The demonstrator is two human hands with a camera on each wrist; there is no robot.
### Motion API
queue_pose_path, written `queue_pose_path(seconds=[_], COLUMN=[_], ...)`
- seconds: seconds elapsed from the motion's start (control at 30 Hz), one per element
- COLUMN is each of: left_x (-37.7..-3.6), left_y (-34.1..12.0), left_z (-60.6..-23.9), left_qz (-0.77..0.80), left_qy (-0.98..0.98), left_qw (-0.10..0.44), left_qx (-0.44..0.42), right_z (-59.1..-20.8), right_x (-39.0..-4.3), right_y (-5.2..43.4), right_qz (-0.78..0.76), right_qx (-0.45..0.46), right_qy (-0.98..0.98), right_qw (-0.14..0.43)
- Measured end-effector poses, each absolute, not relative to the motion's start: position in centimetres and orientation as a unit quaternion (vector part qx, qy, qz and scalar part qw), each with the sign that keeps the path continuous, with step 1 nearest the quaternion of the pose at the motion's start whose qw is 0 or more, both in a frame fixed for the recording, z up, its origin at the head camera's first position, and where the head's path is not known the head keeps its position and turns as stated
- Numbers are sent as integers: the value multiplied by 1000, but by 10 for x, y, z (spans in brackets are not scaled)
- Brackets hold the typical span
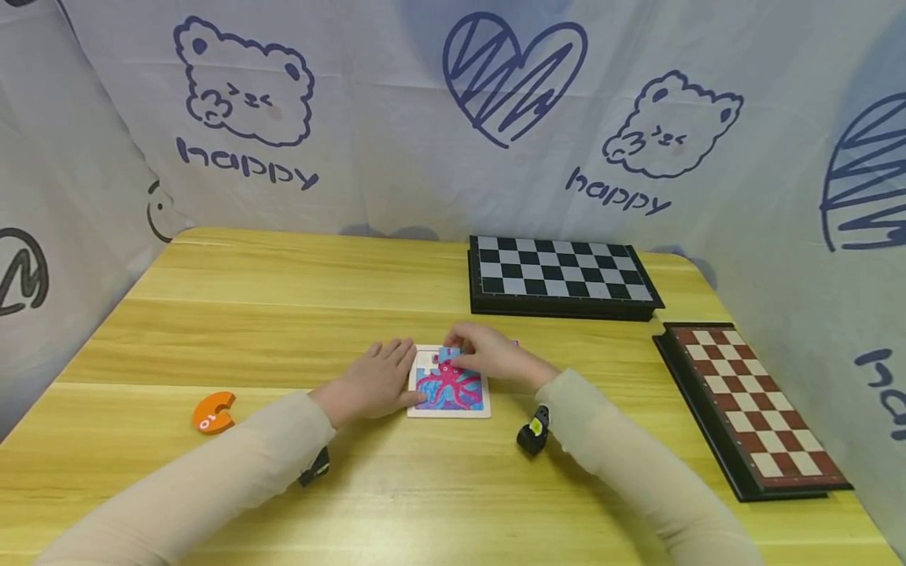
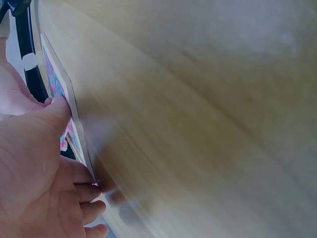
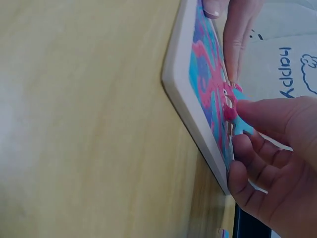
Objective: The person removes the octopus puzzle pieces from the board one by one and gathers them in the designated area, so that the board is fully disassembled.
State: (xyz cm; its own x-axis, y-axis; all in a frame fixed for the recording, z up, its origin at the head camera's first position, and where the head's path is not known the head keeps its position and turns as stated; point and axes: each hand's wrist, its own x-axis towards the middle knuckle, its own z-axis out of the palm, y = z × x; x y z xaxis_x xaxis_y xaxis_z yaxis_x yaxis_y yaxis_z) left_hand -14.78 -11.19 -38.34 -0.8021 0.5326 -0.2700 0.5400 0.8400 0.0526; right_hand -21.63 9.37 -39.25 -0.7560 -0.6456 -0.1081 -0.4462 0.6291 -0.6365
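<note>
A small octopus jigsaw puzzle (image 1: 451, 389) in a pale frame lies on the table, its upper left part showing bare tray. My right hand (image 1: 488, 351) is over its upper edge and pinches a blue and pink puzzle piece (image 3: 241, 111) between thumb and fingers. That piece is tilted up from the board in the right wrist view. Along the puzzle's left side rests my left hand (image 1: 373, 381), fingers straight, with the thumb (image 2: 60, 110) lying on the puzzle's face. Part of the puzzle's upper right is hidden behind the right hand.
A black-and-white chessboard box (image 1: 566, 271) stands at the back right, and a brown-and-white one (image 1: 757, 405) along the right side. An orange curved piece (image 1: 212, 413) marked 10 lies at left. Just behind the right hand a small pink bit (image 1: 516, 343) shows.
</note>
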Motion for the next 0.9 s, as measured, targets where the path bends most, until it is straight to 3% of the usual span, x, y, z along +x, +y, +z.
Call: queue_pose_path(seconds=[0.67,0.9], left_x=[-148,-147], left_y=[-113,-113], left_z=[-384,-382], left_qz=[-9,-7], left_qy=[949,948], left_qw=[138,137], left_qx=[283,288], right_z=[-392,-384], right_x=[-220,-226], right_y=[104,124], right_qz=[-380,-418], right_qx=[-259,-215], right_qy=[868,870], right_qw=[186,153])
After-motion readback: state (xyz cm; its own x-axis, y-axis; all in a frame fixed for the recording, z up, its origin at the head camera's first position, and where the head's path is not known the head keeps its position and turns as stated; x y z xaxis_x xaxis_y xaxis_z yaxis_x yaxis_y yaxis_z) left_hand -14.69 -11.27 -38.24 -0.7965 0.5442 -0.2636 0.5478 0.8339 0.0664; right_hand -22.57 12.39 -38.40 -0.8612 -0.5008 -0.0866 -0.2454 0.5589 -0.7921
